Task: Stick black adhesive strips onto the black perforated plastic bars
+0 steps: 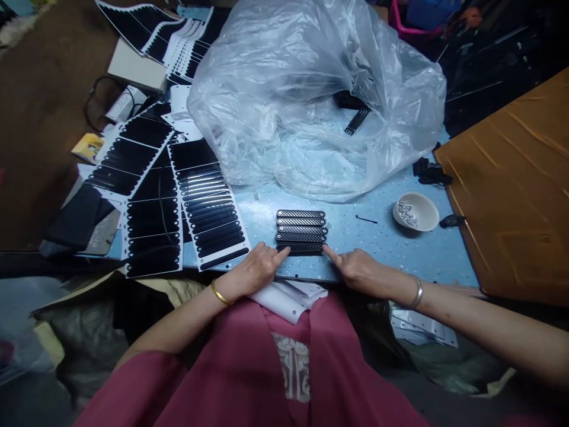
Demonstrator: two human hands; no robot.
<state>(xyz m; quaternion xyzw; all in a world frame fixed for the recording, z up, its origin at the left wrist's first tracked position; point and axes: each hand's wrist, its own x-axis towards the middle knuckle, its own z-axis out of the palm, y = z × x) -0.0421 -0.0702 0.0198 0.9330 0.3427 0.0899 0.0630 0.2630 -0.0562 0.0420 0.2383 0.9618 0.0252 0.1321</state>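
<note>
Several black bars (pixel 301 222) with a cross-hatched surface and a screw-like dot near the end lie stacked in a row on the blue speckled table (pixel 267 198). At the left end of the nearest black bar (pixel 306 249) is the outstretched index finger of my left hand (pixel 261 268). The index finger of my right hand (pixel 359 270) touches the same bar's right end. The other fingers of both hands are curled, and I see nothing gripped in them. A thin black rod (pixel 366 219) lies right of the bars.
A white bowl (pixel 427 207) of small metal pieces stands at right. Sheets of black strips (pixel 208 207) cover the left side. A large clear plastic bag (pixel 275 77) with black parts inside fills the back. A brown board (pixel 515 190) borders the right. White paper (pixel 284 301) lies on my lap.
</note>
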